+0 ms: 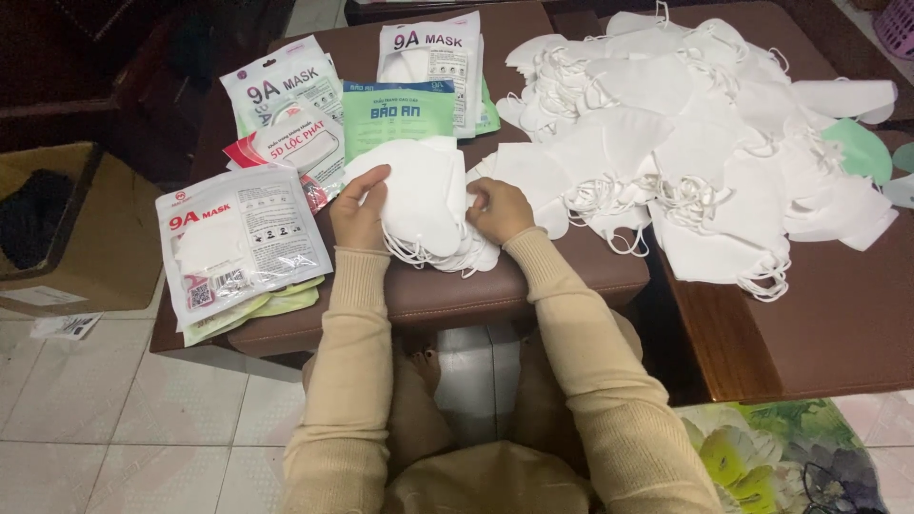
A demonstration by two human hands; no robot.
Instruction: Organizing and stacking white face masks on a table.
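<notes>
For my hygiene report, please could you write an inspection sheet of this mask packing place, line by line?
Surface: brown padded stool in front, wooden table to the right.
Job's things: stack of white masks held between both hands; green-topped pouch just behind it.
Clutter: large loose heap of white masks with ear loops tangled; printed packets spread on the left, some overlapping.
Grippers: left hand and right hand both grip the stack's edges.
Cables: nothing seen.
Surroundings: tiled floor, cardboard box at left, flowered mat at lower right.
</notes>
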